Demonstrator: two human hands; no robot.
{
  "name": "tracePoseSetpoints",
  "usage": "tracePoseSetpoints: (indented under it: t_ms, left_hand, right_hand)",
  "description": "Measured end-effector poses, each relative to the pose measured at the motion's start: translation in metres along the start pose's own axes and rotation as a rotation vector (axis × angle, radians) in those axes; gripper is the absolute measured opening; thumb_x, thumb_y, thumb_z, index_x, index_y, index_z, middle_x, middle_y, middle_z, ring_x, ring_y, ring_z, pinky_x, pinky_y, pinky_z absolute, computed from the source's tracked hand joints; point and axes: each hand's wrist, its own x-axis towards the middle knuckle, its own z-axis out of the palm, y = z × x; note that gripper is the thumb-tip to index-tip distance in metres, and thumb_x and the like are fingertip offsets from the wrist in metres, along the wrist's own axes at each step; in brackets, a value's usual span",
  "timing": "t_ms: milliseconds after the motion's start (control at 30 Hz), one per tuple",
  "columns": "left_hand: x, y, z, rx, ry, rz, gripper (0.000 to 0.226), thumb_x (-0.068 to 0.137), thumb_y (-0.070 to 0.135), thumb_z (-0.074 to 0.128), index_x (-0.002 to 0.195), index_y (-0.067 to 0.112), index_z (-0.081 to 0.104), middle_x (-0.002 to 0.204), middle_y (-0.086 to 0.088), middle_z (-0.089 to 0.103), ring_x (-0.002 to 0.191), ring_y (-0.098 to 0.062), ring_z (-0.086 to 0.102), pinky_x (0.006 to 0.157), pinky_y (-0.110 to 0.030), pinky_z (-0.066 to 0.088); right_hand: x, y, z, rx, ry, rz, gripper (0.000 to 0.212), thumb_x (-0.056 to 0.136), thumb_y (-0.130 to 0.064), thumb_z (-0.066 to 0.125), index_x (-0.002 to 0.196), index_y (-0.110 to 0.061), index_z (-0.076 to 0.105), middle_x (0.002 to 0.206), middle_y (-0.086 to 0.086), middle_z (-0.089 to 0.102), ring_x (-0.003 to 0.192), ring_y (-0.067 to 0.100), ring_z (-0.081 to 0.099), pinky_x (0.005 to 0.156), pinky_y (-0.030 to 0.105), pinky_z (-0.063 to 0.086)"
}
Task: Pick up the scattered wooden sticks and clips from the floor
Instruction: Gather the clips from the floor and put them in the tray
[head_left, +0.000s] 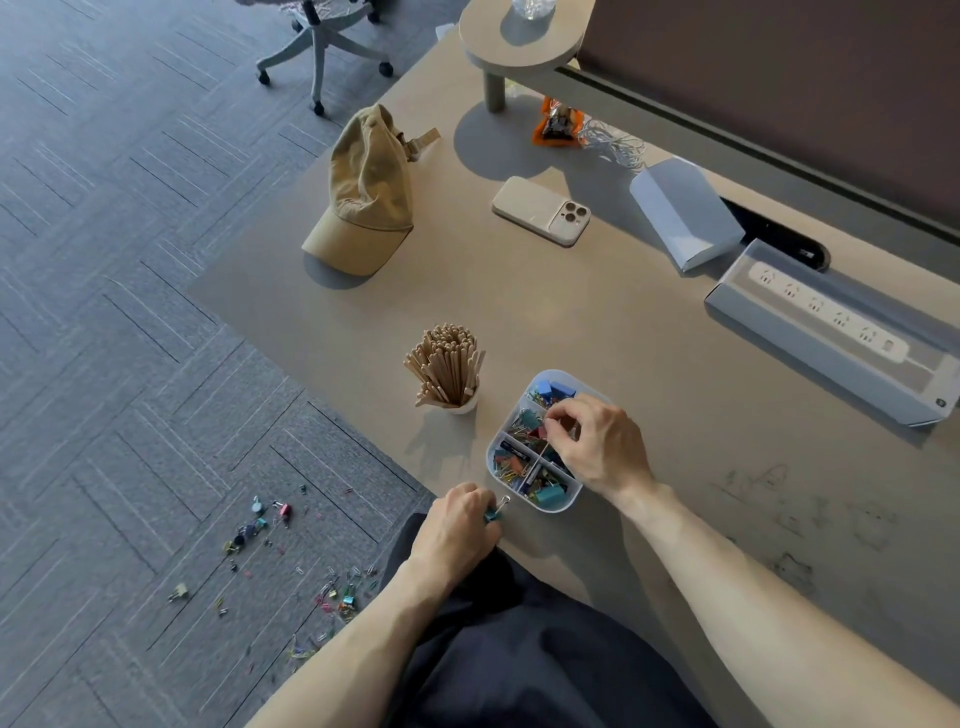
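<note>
A clear four-compartment tray (492, 451) full of coloured clips stands near the desk's front edge. My right hand (597, 441) hovers over its right side, fingertips pinched on a thin pin or clip above the tray. At the desk edge just left of the tray, my left hand (457, 525) is closed on a teal binder clip (496, 512) with a silver handle sticking out. A white cup packed with wooden sticks (447, 366) stands upright left of the tray. Several coloured clips (260, 525) and paper clips (343, 592) lie scattered on the grey carpet at lower left.
On the desk (519, 291) lie a tan cap (366, 192), a phone (540, 210) face down, a grey box (685, 213), a boxed power strip (831, 322) and an orange packet (557, 124). An office chair base (322, 57) stands on the carpet behind. A raised shelf (524, 41) sits at the desk's back.
</note>
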Motion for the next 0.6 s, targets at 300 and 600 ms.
tracePoseSetpoints:
  t_ms: [300,600]
  left_hand:
    - [0.02,0.008,-0.016,0.117,-0.065,0.007,0.006,0.069,0.012,0.058,0.07,0.008,0.055,0.081,-0.011,0.064,0.072,-0.032,0.065,0.064,-0.035,0.05]
    - [0.007,-0.025,-0.031,-0.097,0.185,-0.077,0.007,0.065,0.02,0.065,0.065,0.013,0.065,0.059,0.0,0.057,0.056,-0.022,0.051,0.057,-0.029,0.043]
  right_hand:
    - [0.003,0.002,0.001,0.017,0.004,0.0,0.01,0.086,-0.031,0.063,0.082,-0.024,0.07,0.08,-0.007,0.068,0.068,0.016,0.061,0.057,0.035,0.053]
    - [0.003,0.002,0.0,0.027,0.025,0.01,0.008,0.085,-0.027,0.067,0.083,-0.022,0.071,0.081,-0.006,0.07,0.067,0.018,0.062,0.057,0.033,0.053]
